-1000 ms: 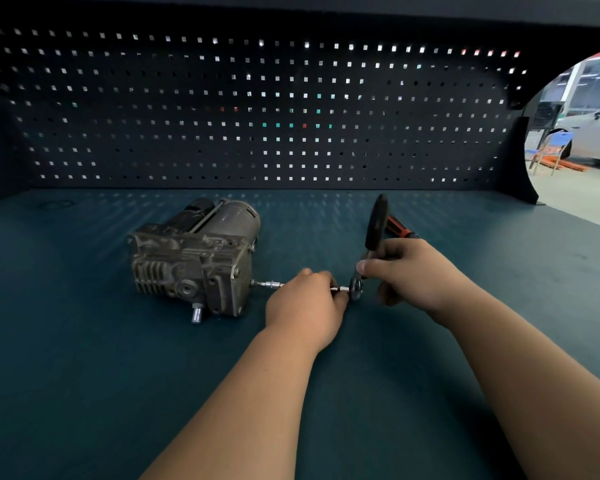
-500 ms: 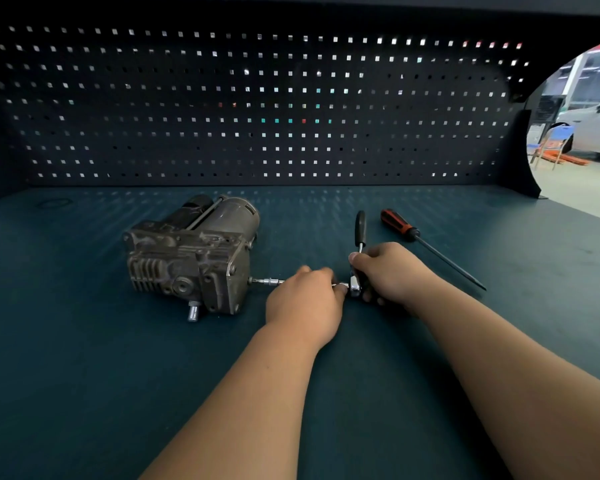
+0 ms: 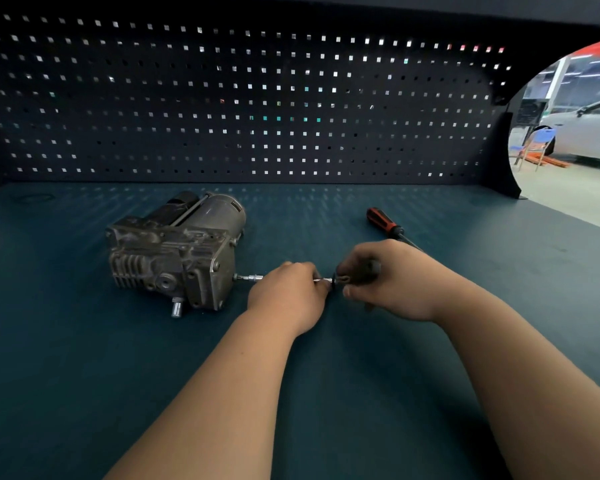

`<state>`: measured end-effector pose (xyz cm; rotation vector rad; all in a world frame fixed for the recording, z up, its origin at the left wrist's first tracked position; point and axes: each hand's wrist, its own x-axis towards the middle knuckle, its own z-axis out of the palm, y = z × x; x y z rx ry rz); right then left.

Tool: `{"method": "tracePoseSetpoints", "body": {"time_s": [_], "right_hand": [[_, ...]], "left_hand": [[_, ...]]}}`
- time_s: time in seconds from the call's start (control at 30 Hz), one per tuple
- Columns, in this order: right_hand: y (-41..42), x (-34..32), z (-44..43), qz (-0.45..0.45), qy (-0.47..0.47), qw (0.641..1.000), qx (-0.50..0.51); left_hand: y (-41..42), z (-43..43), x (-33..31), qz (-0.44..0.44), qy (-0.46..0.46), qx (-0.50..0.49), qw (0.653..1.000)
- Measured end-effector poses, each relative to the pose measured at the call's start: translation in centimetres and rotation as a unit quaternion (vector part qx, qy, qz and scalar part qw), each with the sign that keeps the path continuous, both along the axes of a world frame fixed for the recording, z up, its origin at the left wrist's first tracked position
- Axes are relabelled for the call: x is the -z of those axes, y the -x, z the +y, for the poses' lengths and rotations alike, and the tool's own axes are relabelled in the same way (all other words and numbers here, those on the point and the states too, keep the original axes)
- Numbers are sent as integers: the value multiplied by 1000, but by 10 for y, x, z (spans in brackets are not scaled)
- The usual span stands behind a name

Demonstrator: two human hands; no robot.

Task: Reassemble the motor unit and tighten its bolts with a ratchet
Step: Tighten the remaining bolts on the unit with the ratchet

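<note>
Teal bench mat [image 3: 84, 375] backed by a dark perforated pegboard [image 3: 222, 116]; an opening at 2 o'clock shows a white car [image 3: 589, 133] and a blue chair [image 3: 541, 140]. The motor unit [image 3: 177, 258] lies on the mat at 10 o'clock from centre, with its cylindrical housing at the far end. A thin metal extension bar [image 3: 252, 278] runs from the unit's right face toward 3 o'clock. The left hand [image 3: 288, 296] has its fingers curled closed round the middle of this bar, hiding that part. At 3 o'clock from it, almost touching, the right hand [image 3: 392, 282] is wrapped tightly round the ratchet [image 3: 368, 270], whose dark handle and head show only partly between fingers and thumb. A red-and-black screwdriver [image 3: 383, 221] lies on the mat at 12 o'clock from the right hand, its shaft passing behind the knuckles.
</note>
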<state>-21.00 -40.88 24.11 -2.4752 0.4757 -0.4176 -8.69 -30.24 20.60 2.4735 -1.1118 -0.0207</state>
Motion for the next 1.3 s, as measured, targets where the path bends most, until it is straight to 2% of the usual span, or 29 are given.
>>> {"method": "tracePoseSetpoints", "body": {"time_s": [0.2,0.37,0.47,0.63,0.77,0.87,1.13,1.3], "right_hand": [[-6,5,-5,-46,-38,998,28],[-14,11,-11,-77,-104,989,72],[-24,14,-14,-64,-128,984,106],[-39,19,-17,16,-121,980,159],[-40,20,-18,16,-131,979,156],[-38,22,-16,8,-105,983,150],[-25,14,-10,-93,-68,989,96],[-3,3,-8,-8,-27,1000,-9]], "left_hand": [[3,0,-1,0,-7,0,1000],[6,0,-2,1,-25,-3,1000],[8,1,-3,3,-30,-8,1000],[9,3,-2,12,-33,0,999],[7,3,-1,9,-35,4,999],[5,2,1,1,-37,5,999],[0,0,1,-15,-51,4,999],[0,0,0,-11,-43,-3,999]]}}
